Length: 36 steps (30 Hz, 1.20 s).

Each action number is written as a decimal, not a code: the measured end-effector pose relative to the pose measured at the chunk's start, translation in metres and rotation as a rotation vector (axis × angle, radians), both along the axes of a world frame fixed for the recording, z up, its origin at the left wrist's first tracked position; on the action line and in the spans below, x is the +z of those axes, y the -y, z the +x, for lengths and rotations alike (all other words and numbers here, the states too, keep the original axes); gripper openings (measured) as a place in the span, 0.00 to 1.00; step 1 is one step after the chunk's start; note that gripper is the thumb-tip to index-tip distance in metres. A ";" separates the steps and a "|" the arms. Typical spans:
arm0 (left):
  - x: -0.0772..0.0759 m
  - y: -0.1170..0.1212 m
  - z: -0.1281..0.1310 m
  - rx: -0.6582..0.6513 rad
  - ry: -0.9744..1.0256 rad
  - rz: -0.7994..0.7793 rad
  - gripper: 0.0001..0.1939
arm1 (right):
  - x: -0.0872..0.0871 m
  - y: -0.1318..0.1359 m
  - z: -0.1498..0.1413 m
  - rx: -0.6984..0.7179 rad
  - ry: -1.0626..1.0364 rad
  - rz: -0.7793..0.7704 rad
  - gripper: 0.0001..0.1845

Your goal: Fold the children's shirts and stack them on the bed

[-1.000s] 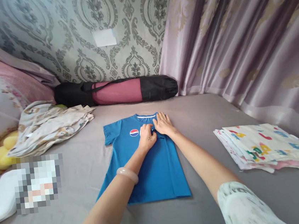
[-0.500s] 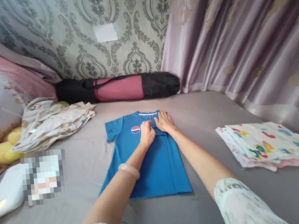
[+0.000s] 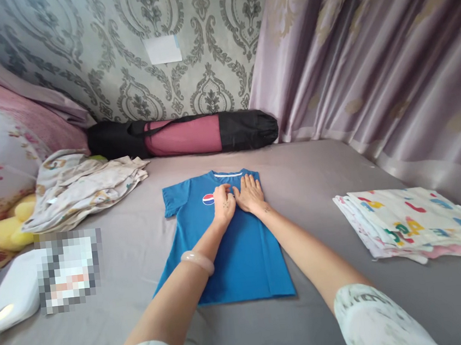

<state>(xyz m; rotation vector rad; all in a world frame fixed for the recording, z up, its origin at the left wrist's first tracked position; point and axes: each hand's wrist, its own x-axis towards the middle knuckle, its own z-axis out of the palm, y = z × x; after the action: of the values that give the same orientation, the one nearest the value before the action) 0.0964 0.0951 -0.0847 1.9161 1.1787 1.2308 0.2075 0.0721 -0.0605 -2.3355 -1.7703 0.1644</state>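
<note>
A blue T-shirt (image 3: 239,259) lies spread on the bed, with its white-trimmed neckline toward the wall and a round red, white and blue logo on the chest. Its left sleeve sticks out, while its right side is folded inward along a straight edge. My right hand (image 3: 251,193) rests flat, fingers stretched, on the folded part near the right shoulder. Just beside it, my left hand (image 3: 224,203) has bent fingers closed on the shirt's cloth and partly covers the logo. What its fingertips pinch is mostly hidden.
Folded printed cloths (image 3: 420,218) lie in a stack at right. On the left are a crumpled pale cloth (image 3: 87,182), a yellow plush (image 3: 6,231) and a white device (image 3: 16,294) beside a blurred item. A black and pink rolled bag (image 3: 183,136) lies along the wall.
My right hand has slid slightly left and toward me, over the folded cloth. My left hand has shifted a little left, covering part of the logo. The shirt's outline stays nearly the same.
</note>
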 end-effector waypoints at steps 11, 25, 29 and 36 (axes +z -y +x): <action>0.018 0.010 -0.034 -0.067 -0.202 -0.089 0.15 | 0.015 -0.004 0.014 0.023 -0.087 -0.033 0.38; 0.042 0.107 -0.169 -0.137 -0.654 -0.012 0.25 | -0.007 -0.028 0.029 0.130 0.108 0.021 0.36; 0.045 0.118 -0.185 -0.074 -0.612 -0.034 0.23 | -0.008 -0.032 0.030 0.126 0.109 -0.016 0.37; 0.039 0.142 -0.207 0.169 -0.504 -0.084 0.16 | 0.012 -0.040 0.028 0.113 0.114 -0.134 0.36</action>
<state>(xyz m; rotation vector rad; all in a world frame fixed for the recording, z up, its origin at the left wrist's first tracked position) -0.1108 -0.0472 -0.0453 2.1662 1.6445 0.7751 0.2352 0.1125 -0.0486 -2.3788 -2.0057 0.1757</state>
